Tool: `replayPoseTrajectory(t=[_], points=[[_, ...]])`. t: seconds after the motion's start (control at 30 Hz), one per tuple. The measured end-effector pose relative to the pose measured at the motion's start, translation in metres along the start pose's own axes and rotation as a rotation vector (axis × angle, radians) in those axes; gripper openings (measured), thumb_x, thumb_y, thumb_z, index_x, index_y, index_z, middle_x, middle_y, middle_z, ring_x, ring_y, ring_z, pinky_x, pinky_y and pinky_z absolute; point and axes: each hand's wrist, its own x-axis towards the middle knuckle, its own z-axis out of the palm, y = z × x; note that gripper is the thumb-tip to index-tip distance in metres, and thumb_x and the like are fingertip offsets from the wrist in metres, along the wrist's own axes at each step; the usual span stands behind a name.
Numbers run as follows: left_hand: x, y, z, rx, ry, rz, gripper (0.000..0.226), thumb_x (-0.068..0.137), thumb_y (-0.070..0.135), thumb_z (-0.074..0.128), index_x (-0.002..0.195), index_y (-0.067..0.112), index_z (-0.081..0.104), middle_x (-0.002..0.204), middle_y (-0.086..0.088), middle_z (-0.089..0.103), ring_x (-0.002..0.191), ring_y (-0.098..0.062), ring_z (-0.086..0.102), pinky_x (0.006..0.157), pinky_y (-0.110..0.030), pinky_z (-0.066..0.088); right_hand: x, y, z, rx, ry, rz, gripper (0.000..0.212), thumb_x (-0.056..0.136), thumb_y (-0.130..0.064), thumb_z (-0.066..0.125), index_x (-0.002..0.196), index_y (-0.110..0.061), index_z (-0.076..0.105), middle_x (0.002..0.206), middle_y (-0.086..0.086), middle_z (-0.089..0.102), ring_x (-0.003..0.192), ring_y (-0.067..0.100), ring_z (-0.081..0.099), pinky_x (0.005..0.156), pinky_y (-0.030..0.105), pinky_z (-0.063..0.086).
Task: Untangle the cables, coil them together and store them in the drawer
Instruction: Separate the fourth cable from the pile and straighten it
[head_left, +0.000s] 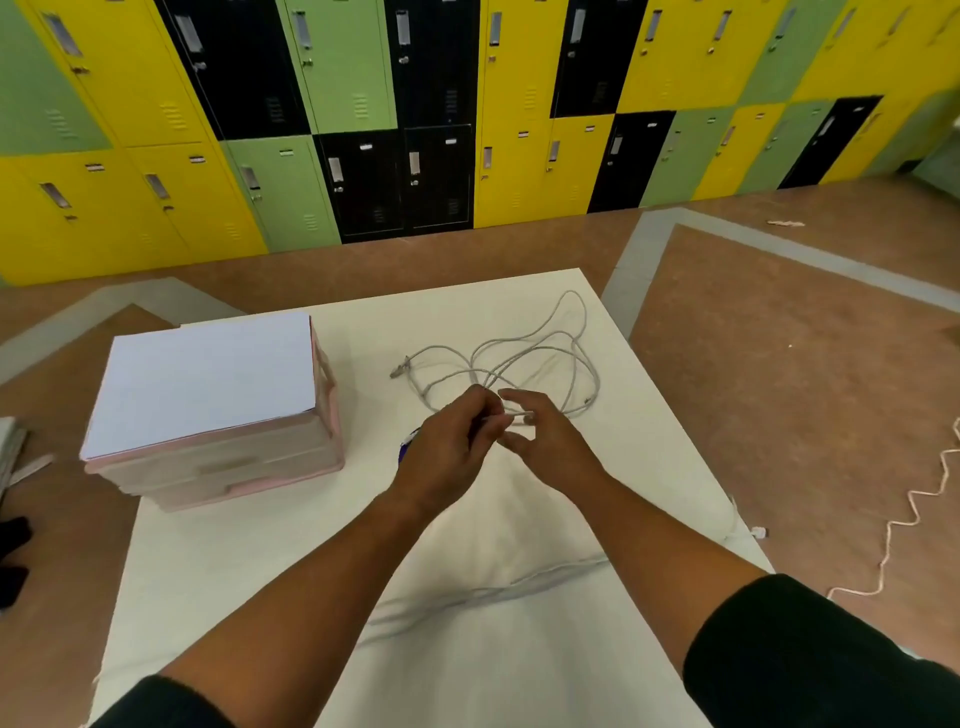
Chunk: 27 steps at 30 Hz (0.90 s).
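Observation:
A tangle of thin grey cables (524, 353) lies in loose loops on the white cloth-covered table (363, 561), far of centre. One plug end (397, 370) points left. My left hand (452, 452) pinches a strand at the near edge of the tangle. My right hand (545, 436) is just right of it, thumb and fingers around the white cable end (522, 415) between both hands. A pink drawer unit (228, 462) with a white top stands at the table's left, its drawers closed.
A small blue thing (408, 439) peeks out under my left hand. A wavy pale cord (924, 499) lies on the brown floor to the right. Yellow, green and black lockers (415, 114) line the far wall. Dark items (13, 540) sit at the left edge.

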Motion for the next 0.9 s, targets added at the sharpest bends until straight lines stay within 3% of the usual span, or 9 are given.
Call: replayPoseTrajectory(t=[0.07, 0.17, 0.2, 0.3, 0.43, 0.63, 0.67, 0.77, 0.9], points=[[-0.001, 0.012, -0.004, -0.035, 0.012, 0.036, 0.012, 0.100, 0.028, 0.057, 0.092, 0.023, 0.050, 0.079, 0.018, 0.062, 0.071, -0.005, 0.058, 0.065, -0.017, 0.045, -0.001, -0.012, 0.005, 0.172, -0.011, -0.006, 0.063, 0.081, -0.031, 0.074, 0.138, -0.040, 0.049, 0.136, -0.012, 0.052, 0.122, 0.013, 0.055, 0.099, 0.032, 0.049], [-0.006, 0.026, -0.010, -0.043, 0.007, 0.089, 0.013, 0.100, 0.029, 0.055, 0.094, 0.018, 0.051, 0.074, 0.021, 0.059, 0.068, -0.003, 0.056, 0.063, -0.016, 0.044, -0.002, -0.031, 0.010, 0.143, 0.011, -0.032, 0.062, 0.089, -0.007, 0.060, 0.142, -0.033, 0.045, 0.119, -0.012, 0.055, 0.104, 0.008, 0.058, 0.084, 0.019, 0.049], [-0.009, 0.028, -0.012, -0.049, -0.004, 0.094, 0.011, 0.100, 0.028, 0.055, 0.094, 0.020, 0.050, 0.073, 0.022, 0.058, 0.066, -0.002, 0.055, 0.062, -0.015, 0.042, -0.001, -0.036, 0.012, 0.116, 0.025, -0.046, 0.054, 0.089, -0.006, 0.056, 0.134, -0.035, 0.051, 0.113, -0.013, 0.057, 0.097, 0.006, 0.058, 0.081, 0.019, 0.049], [-0.016, 0.029, -0.017, -0.077, 0.006, 0.094, 0.019, 0.098, 0.027, 0.060, 0.098, 0.040, 0.046, 0.078, 0.025, 0.059, 0.064, -0.005, 0.055, 0.062, -0.018, 0.044, 0.000, -0.052, 0.015, 0.180, 0.083, 0.007, 0.013, 0.078, -0.036, 0.055, 0.086, -0.035, 0.066, 0.091, -0.009, 0.067, 0.084, 0.013, 0.064, 0.076, 0.037, 0.053], [-0.021, 0.021, -0.024, -0.186, 0.149, 0.010, 0.039, 0.090, 0.025, 0.071, 0.119, 0.035, 0.047, 0.114, 0.020, 0.056, 0.070, -0.018, 0.057, 0.068, -0.034, 0.055, -0.002, -0.076, 0.007, 0.283, 0.230, -0.065, 0.022, 0.090, -0.025, 0.056, 0.104, -0.024, 0.072, 0.103, -0.007, 0.072, 0.097, 0.015, 0.068, 0.087, 0.039, 0.057], [-0.018, 0.031, -0.015, -0.115, 0.374, 0.137, 0.070, 0.090, -0.006, 0.061, 0.144, 0.024, 0.030, 0.148, -0.003, 0.037, 0.111, 0.006, 0.053, 0.082, -0.012, 0.049, 0.009, -0.105, -0.005, 0.255, 0.224, -0.173, 0.017, 0.097, -0.024, 0.060, 0.105, -0.021, 0.074, 0.103, -0.007, 0.073, 0.099, 0.012, 0.068, 0.094, 0.040, 0.055], [-0.015, 0.032, -0.015, -0.131, 0.413, 0.133, 0.070, 0.091, -0.008, 0.058, 0.147, 0.021, 0.028, 0.151, -0.004, 0.034, 0.110, 0.000, 0.057, 0.083, -0.013, 0.049, 0.009, -0.104, -0.009, 0.242, 0.228, -0.155, 0.017, 0.096, -0.024, 0.061, 0.105, -0.019, 0.075, 0.101, -0.007, 0.074, 0.098, 0.012, 0.068, 0.093, 0.040, 0.055], [-0.007, 0.032, -0.019, -0.219, 0.438, 0.033, 0.069, 0.095, -0.005, 0.051, 0.151, 0.025, 0.025, 0.154, 0.003, 0.034, 0.078, -0.016, 0.067, 0.075, -0.026, 0.056, 0.004, -0.104, -0.025, 0.364, 0.238, -0.060, 0.015, 0.094, -0.027, 0.064, 0.096, -0.018, 0.076, 0.089, 0.000, 0.076, 0.093, 0.018, 0.069, 0.084, 0.039, 0.054], [0.005, 0.018, -0.025, -0.129, 0.250, -0.163, 0.060, 0.097, 0.007, 0.057, 0.146, 0.033, 0.034, 0.136, 0.006, 0.052, 0.082, -0.005, 0.066, 0.078, -0.030, 0.059, -0.002, -0.111, -0.043, 0.619, 0.189, -0.050, 0.019, 0.099, -0.024, 0.056, 0.096, -0.018, 0.075, 0.089, 0.007, 0.074, 0.094, 0.022, 0.071, 0.081, 0.038, 0.052]])
